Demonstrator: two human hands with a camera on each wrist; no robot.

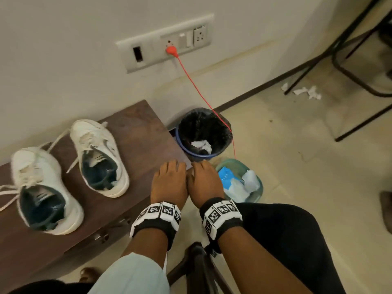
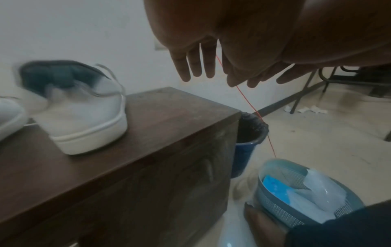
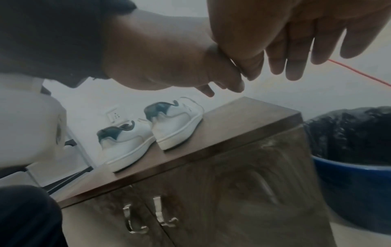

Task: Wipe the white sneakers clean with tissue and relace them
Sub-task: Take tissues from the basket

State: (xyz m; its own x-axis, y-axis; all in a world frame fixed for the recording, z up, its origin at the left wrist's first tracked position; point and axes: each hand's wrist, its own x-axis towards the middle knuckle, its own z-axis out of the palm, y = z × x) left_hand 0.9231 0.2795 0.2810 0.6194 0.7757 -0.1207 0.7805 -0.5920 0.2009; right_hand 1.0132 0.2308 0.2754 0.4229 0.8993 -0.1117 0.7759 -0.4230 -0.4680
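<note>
Two white sneakers with dark linings stand on the brown cabinet (image 1: 135, 132), toes toward the wall. The nearer sneaker (image 1: 44, 187) is at the left and the farther sneaker (image 1: 99, 155) is beside it. Their laces lie loose and trail over the cabinet top. My left hand (image 1: 169, 179) and right hand (image 1: 204, 181) hover side by side, touching, above the cabinet's right end. Both have straight fingers and hold nothing. The left wrist view shows my left fingers (image 2: 194, 65) hanging straight, with the farther sneaker (image 2: 84, 120) to their left. The right wrist view shows both sneakers (image 3: 180, 123) from the heel.
A blue bin with a black liner (image 1: 203, 132) stands past the cabinet end, with crumpled tissue (image 1: 201, 145) inside. A teal basket (image 1: 259, 187) on the floor holds a blue tissue pack. A red cable (image 1: 197, 85) runs from the wall socket over the bin. Black metal legs (image 1: 339, 56) stand at right.
</note>
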